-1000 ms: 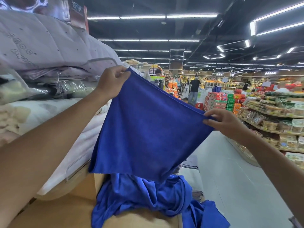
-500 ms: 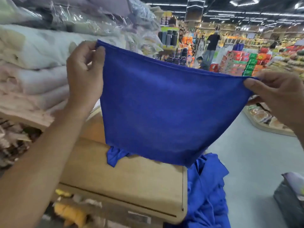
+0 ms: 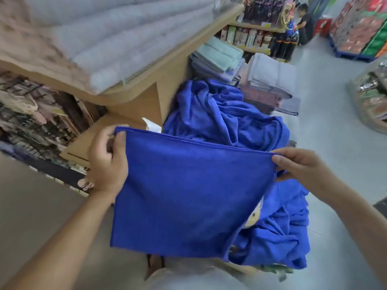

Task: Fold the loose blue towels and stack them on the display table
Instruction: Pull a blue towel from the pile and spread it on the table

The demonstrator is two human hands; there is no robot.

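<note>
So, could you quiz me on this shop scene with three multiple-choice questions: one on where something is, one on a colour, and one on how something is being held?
1. Where is the heap of loose towels?
A. On the top shelf, over the pale bedding
B. Just beyond the held towel
C. On the floor by the red boxes

2. What colour is the held towel?
A. Red
B. Pale green
C. Blue

3. How is the held towel being held?
A. Pinched at its top corners by the left hand and the right hand, hanging spread
B. Balled up in one hand
C. Lying folded, untouched

Answers:
1 B: the heap lies right behind the towel's top edge.
2 C: it is deep blue all over.
3 A: each hand grips one top corner and the cloth hangs flat between them.
</note>
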